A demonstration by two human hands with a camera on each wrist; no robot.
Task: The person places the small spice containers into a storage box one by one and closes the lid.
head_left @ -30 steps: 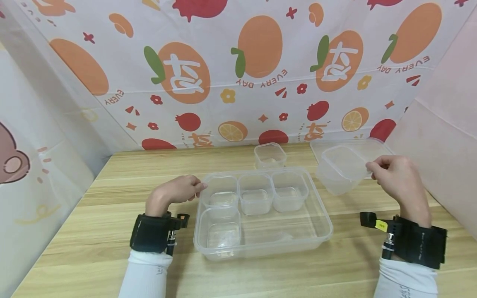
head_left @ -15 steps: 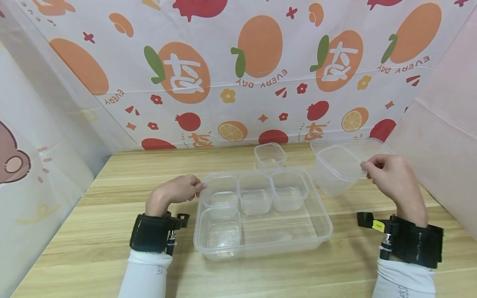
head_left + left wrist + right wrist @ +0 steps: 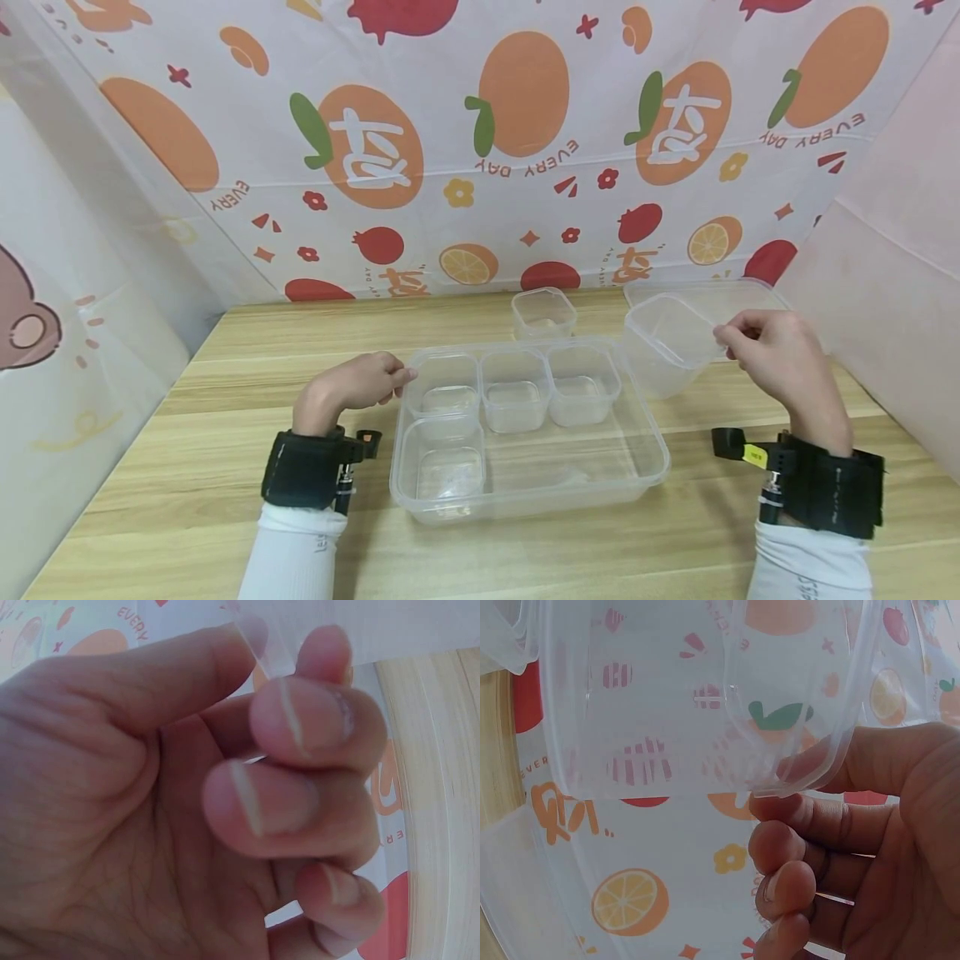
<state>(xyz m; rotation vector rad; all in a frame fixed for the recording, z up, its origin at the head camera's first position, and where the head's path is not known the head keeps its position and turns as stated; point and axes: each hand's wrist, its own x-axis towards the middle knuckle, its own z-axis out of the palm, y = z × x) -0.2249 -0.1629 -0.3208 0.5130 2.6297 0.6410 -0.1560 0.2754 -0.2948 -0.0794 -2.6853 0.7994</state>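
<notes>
A large clear plastic container (image 3: pixel 558 497) sits on the table with several small clear boxes inside. Three of them line its back wall, and another small box (image 3: pixel 444 479) fills the front left corner. My left hand (image 3: pixel 348 390) pinches the large container's rim near its back left corner; thumb and index finger meet on the clear edge (image 3: pixel 262 652) in the left wrist view. Off the container's right side, my right hand (image 3: pixel 783 354) pinches the rim of one more small clear box (image 3: pixel 660 354) between thumb and index finger. That box (image 3: pixel 660 712) is tilted, and its side overlaps the large container's back right corner.
A loose small clear box (image 3: pixel 543 312) stands behind the large container. At the back right lies a flat clear lid (image 3: pixel 738 293), partly behind the held box. A fruit-print cloth (image 3: pixel 480 192) hangs along the table's back edge; pale cloths flank both sides.
My right hand has moved left with the small box, bringing it closer to the large container. My left hand and the large container have stayed in place.
</notes>
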